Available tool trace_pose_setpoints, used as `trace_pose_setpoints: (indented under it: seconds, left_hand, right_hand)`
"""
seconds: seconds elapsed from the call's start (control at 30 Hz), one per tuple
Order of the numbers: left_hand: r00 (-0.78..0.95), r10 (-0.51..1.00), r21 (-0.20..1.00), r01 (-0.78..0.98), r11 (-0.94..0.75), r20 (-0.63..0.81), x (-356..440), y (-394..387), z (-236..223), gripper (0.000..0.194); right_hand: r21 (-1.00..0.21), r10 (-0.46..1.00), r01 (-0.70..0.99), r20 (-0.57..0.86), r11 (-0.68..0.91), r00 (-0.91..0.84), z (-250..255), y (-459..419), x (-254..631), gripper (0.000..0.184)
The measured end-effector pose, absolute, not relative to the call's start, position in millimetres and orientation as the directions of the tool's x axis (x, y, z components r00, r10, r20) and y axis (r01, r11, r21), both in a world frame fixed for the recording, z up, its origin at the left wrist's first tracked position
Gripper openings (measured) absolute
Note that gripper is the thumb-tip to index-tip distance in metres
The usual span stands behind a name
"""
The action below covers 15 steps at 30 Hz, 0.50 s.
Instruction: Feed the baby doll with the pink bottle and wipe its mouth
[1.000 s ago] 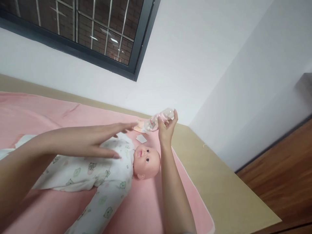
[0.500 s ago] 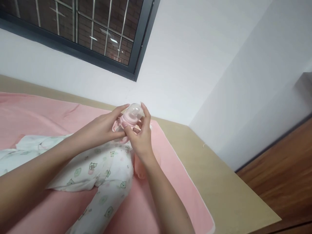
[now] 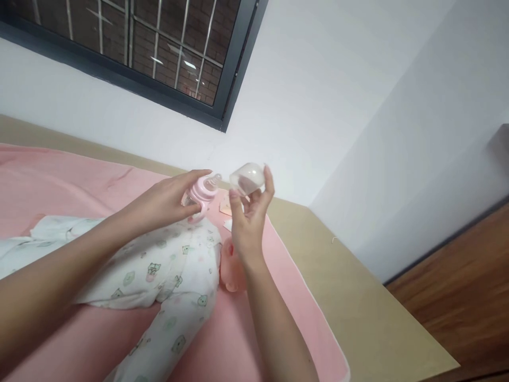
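Head camera view shows a left hand (image 3: 170, 197), its fingers partly closed around a clear baby bottle with a pink collar and handle (image 3: 205, 189), held tilted above the shoulder of a bald doll in a white printed outfit (image 3: 159, 270). The right hand (image 3: 248, 217) grips a clear domed plastic cap (image 3: 248, 178) between thumb and bent fingers, just beside the exposed nipple. Beneath the doll, a pink cloth (image 3: 222, 334) covers part of a tan surface (image 3: 338, 276).

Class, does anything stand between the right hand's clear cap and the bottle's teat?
Nothing visible does: a gap separates the cap in the right hand from the teat of the bottle in the left hand.
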<state>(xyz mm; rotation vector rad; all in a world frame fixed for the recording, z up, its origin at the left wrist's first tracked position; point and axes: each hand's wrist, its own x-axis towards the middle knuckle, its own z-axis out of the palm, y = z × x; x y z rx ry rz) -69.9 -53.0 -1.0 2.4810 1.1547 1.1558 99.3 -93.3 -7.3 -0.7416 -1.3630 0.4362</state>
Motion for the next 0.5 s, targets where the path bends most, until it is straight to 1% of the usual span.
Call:
trace_pose_setpoints:
  seconds: [0.1,0.17,0.27,0.37,0.43,0.5]
  left_hand:
    - [0.335,0.771,0.469,0.64,-0.608,0.542,-83.7,-34.2,-2.8,0.055]
    - [0.288,0.822,0.475,0.701,-0.531,0.492,-94.8,-19.3,-6.4,0.056]
    - [0.24,0.87,0.44,0.786,-0.434,0.43,-111.0,2.2,-15.3,0.059]
    - [0.2,0.902,0.393,0.848,-0.355,0.384,-124.4,19.5,-25.1,0.056]
    - [0.198,0.919,0.358,0.877,-0.321,0.341,-131.3,28.6,-30.5,0.058]
    - [0.179,0.947,0.358,0.894,-0.27,0.266,-136.2,36.5,-34.6,0.057]
  right_hand:
    - [-0.686,0.643,0.206,0.727,0.698,0.242,-1.3,-88.6,119.1,0.075]
    - [-0.705,0.646,0.249,0.709,0.664,0.281,-0.1,-81.9,135.2,0.077]
    - [-0.763,0.666,0.292,0.646,0.577,0.372,-4.6,-65.2,162.0,0.078]
    - [-0.821,0.686,0.345,0.57,0.454,0.452,-19.5,-43.1,190.3,0.08]
    - [-0.853,0.711,0.403,0.506,0.331,0.487,-36.6,-28.9,207.9,0.08]
    - [-0.855,0.718,0.478,0.459,0.198,0.523,-59.2,-17.5,222.7,0.078]
